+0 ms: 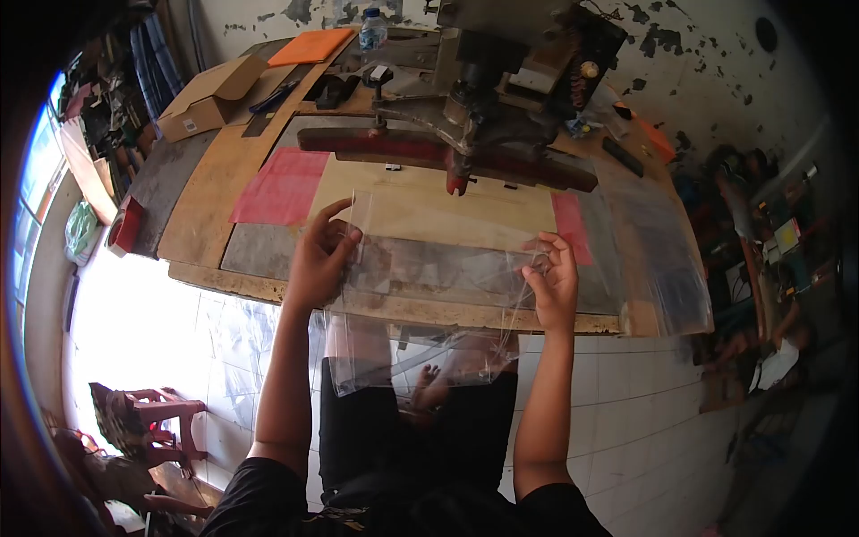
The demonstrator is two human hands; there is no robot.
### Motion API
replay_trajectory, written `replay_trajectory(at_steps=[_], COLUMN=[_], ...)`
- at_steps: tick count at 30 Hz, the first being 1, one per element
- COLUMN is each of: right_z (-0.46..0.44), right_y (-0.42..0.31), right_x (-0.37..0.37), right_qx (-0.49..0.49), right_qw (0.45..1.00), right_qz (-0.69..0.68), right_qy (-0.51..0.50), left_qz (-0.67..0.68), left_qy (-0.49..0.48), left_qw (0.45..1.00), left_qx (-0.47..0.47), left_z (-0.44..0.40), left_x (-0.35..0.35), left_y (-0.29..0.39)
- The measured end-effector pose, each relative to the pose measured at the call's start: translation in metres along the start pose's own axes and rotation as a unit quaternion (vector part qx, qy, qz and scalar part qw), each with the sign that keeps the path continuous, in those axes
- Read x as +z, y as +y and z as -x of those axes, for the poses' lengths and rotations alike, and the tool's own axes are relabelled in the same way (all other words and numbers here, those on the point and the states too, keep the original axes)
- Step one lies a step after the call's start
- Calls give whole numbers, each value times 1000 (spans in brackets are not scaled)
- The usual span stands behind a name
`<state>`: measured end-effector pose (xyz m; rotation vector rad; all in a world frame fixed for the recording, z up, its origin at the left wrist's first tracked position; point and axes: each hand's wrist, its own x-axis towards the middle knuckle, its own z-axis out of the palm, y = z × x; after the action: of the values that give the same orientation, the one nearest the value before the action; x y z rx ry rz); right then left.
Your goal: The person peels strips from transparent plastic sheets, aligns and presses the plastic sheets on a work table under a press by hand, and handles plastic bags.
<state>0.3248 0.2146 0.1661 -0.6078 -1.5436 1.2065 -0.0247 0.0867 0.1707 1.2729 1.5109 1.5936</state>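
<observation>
A clear plastic sheet (pixel 429 268) hangs between my hands over the front edge of the worktable, its lower part drooping above my lap. My left hand (pixel 322 255) pinches its left side, where a folded strip stands up past the fingers. At the right end, my right hand (pixel 553 279) has thumb and fingers closed on the plastic. Just beyond them lies a pale yellow board (pixel 429 201) with pink pieces (pixel 279 186) at its sides. Above the board is the long red-edged bar (pixel 376 143) of a machine; whether it touches the board I cannot tell.
A cardboard box (pixel 210 98), an orange pad (pixel 310 46) and a water bottle (pixel 373 31) are at the table's back left. A red tape dispenser or roll (pixel 125 226) sits at the left edge. More clear plastic (pixel 667 277) lies on the right. A stool (pixel 165 416) stands lower left.
</observation>
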Motion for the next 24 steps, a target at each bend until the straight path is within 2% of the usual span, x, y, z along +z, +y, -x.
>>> replay_trajectory(at_steps=[5, 8, 11, 15, 20, 21, 23, 24], right_z=[1, 2, 1, 0, 3, 3, 0, 1], right_y=[0, -3, 1, 0, -8, -2, 10, 15], right_x=[0, 0, -2, -1, 2, -1, -7, -10], right_qx=[10, 19, 12, 43, 16, 20, -43, -44], right_qw=[1000, 999, 1000, 999, 995, 995, 982, 982], right_qz=[-22, -37, -9, -4, 84, 83, 173, 173], right_qy=[-9, -5, -15, -7, -51, -52, -63, -61], left_qz=[2, 18, 42, -4, -9, -12, -15, -3], left_qy=[-10, 16, 19, 25, 25, 41, 53, 56], left_qw=[1000, 999, 999, 999, 997, 998, 998, 998], left_qx=[5, 24, -4, -29, -66, -48, -30, -25], left_z=[0, 2, 3, 2, 4, 3, 3, 1], left_x=[3, 8, 10, 4, 4, 7, 8, 8], left_y=[2, 9, 13, 3, 5, 8, 7, 4])
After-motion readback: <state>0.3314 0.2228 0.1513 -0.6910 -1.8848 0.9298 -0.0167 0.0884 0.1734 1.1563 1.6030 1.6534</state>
